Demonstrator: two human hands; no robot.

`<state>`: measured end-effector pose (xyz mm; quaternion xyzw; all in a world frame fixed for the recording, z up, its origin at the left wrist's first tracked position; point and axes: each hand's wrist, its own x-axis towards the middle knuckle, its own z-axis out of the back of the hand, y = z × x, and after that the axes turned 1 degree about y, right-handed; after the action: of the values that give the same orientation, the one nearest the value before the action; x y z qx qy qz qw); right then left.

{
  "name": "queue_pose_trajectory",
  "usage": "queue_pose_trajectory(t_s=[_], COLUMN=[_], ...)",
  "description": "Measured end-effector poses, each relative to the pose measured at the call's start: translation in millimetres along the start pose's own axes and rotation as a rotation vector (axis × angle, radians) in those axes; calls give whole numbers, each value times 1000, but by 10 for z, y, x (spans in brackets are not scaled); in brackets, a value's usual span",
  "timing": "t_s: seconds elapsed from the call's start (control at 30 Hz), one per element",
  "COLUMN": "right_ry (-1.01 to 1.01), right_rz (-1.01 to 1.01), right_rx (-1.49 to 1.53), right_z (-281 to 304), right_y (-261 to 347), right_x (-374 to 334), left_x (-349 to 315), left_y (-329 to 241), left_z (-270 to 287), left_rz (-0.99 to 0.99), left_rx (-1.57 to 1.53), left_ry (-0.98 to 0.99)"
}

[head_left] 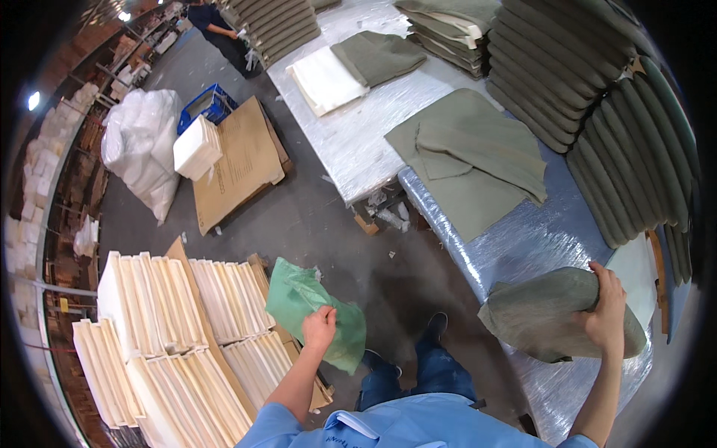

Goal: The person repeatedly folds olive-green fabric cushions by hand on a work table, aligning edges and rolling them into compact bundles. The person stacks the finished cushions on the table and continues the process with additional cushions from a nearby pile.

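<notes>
My left hand [320,328] is closed on a thin green plastic bag [340,325], which hangs over the floor beside the stacked white panels. At the right, my right hand [603,313] grips a folded grey-green fabric piece [541,310] at its far upper edge. That fabric bulges over the near part of the film-covered table [478,261]. Farther along, a flat grey-green fabric piece [478,157] lies spread with one part folded over. Beyond it, a white padded piece [326,78] sits next to a folded grey-green piece [377,56].
Tall stacks of grey-green padded pieces [556,67] line the table's right side. White panels [179,336] fill a pallet at lower left. Farther off stand a stuffed clear bag [146,142], flat cardboard [235,164] and a blue crate [209,104]. Another person [216,30] stands at the far left.
</notes>
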<state>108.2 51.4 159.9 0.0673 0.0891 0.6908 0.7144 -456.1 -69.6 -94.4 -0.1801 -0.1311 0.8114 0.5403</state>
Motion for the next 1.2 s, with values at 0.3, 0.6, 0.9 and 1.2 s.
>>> queue_pose_trajectory(t_s=[0.3, 0.6, 0.9, 1.2], right_ry=[-6, 19, 32, 108], right_rz=[19, -45, -106, -126], right_rx=[4, 17, -51, -36], right_z=[48, 99, 134, 179], right_y=[-17, 137, 120, 43], right_x=[-17, 95, 173, 260], left_x=[810, 2075, 3236, 2608], left_y=[-526, -1247, -1609, -1908], left_z=[-227, -873, -938, -663], left_rz=[-36, -79, 50, -91], left_rx=[102, 153, 138, -550], left_ry=[45, 414, 545, 1046])
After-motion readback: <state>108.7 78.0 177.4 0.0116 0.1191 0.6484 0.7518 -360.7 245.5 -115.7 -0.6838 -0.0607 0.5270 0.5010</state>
